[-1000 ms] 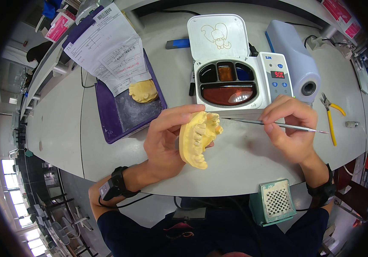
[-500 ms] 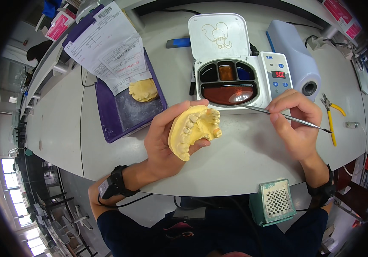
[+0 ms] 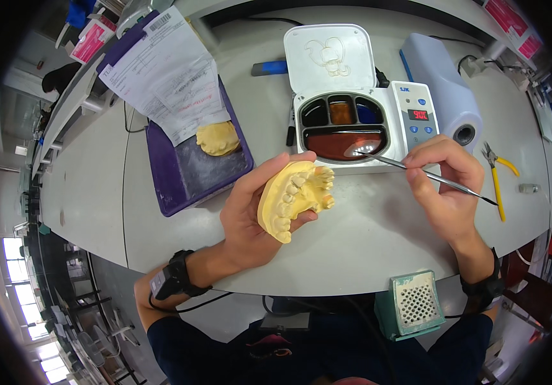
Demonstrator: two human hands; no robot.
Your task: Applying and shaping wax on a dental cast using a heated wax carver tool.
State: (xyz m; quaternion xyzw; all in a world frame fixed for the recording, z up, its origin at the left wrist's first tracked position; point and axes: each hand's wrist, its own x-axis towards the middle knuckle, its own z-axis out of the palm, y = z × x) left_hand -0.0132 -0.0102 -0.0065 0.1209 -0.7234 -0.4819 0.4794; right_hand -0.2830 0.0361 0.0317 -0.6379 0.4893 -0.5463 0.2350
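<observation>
My left hand (image 3: 248, 215) is closed around a yellow plaster dental cast (image 3: 282, 199), its teeth turned toward the right. In my right hand (image 3: 444, 186) is a thin metal wax carver (image 3: 388, 160), pinched like a pen. Its left tip is over the large front compartment of molten reddish-brown wax (image 3: 334, 145); whether it touches the wax I cannot tell. That compartment belongs to a white wax heater (image 3: 391, 122) with its lid (image 3: 329, 58) raised. Three smaller compartments behind hold dark, amber and blue wax.
At left, a purple tray (image 3: 167, 186) holds another plaster cast (image 3: 217, 138) and papers (image 3: 167, 77). A lilac device (image 3: 443, 83) stands right of the heater. Yellow-handled pliers (image 3: 497, 179) and a small glass jar (image 3: 528, 188) lie at right. A green perforated box (image 3: 414, 305) sits at the front edge.
The carver's tip has shifted slightly left and away from me, from the front rim to over the reddish wax. The cast in my left hand has moved a little right and turned slightly.
</observation>
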